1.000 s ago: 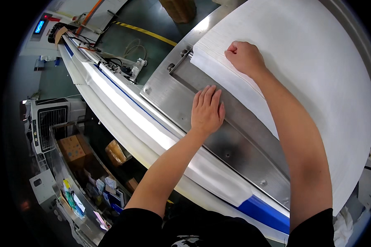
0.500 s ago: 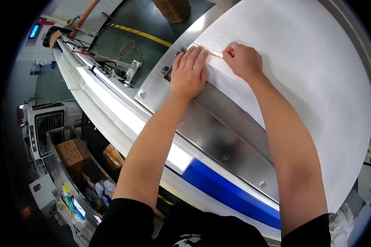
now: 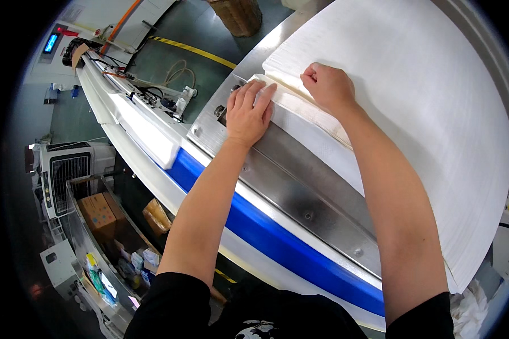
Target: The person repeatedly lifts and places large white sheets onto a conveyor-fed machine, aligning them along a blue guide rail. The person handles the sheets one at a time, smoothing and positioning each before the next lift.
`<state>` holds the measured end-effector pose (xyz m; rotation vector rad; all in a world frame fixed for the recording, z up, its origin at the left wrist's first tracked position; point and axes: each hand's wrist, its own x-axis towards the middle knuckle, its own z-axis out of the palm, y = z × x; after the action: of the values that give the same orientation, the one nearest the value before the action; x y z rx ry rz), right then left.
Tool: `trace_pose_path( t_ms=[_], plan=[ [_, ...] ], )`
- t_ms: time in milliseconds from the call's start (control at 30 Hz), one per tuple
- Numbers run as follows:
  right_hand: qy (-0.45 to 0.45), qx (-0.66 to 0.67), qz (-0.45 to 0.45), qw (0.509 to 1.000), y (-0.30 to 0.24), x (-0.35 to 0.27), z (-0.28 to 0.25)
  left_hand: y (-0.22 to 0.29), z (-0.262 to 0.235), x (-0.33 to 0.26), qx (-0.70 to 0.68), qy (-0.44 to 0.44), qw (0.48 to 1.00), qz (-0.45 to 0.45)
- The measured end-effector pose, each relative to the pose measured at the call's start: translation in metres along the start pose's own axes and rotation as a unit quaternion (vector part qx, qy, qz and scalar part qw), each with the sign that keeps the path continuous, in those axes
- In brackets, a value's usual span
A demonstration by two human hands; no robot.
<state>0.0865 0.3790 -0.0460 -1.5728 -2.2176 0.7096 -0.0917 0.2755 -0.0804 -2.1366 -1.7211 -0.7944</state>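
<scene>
A large, thick stack of thin white sheets (image 3: 413,107) covers the right of the view, resting beside a steel plate (image 3: 300,192). Along its near left edge a narrow white bundle of sheets (image 3: 305,107) stands a little apart, with a gap at its far end. My left hand (image 3: 247,113) lies palm down at that end, fingers stretched out and fingertips touching the bundle. On the stack's edge, by the gap, my right hand (image 3: 331,87) is closed like a fist. What its fingers may hold is hidden.
A conveyor with a blue belt (image 3: 254,229) runs along the plate's near side, carrying a long white piece (image 3: 144,130) toward the far left. Bolts (image 3: 219,111) stick up beside my left hand. A bin with cardboard boxes (image 3: 99,212) stands at lower left.
The white bundle has come apart from the big stack, opening a gap. My left hand has shifted slightly left and nearer. The long white piece has slid far left, baring more blue belt.
</scene>
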Motion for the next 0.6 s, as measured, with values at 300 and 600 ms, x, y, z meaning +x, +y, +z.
trace_pose_path(
  t_ms=[300,600],
  plan=[
    [0.059,-0.019,0.000,0.998,0.012,-0.123,-0.020,-0.013,-0.017,0.031,0.017,-0.186,0.974,0.128],
    [0.058,-0.269,0.305,0.912,0.219,-0.394,-0.145,0.028,-0.036,0.084,0.150,-0.460,0.865,0.131]
  ],
)
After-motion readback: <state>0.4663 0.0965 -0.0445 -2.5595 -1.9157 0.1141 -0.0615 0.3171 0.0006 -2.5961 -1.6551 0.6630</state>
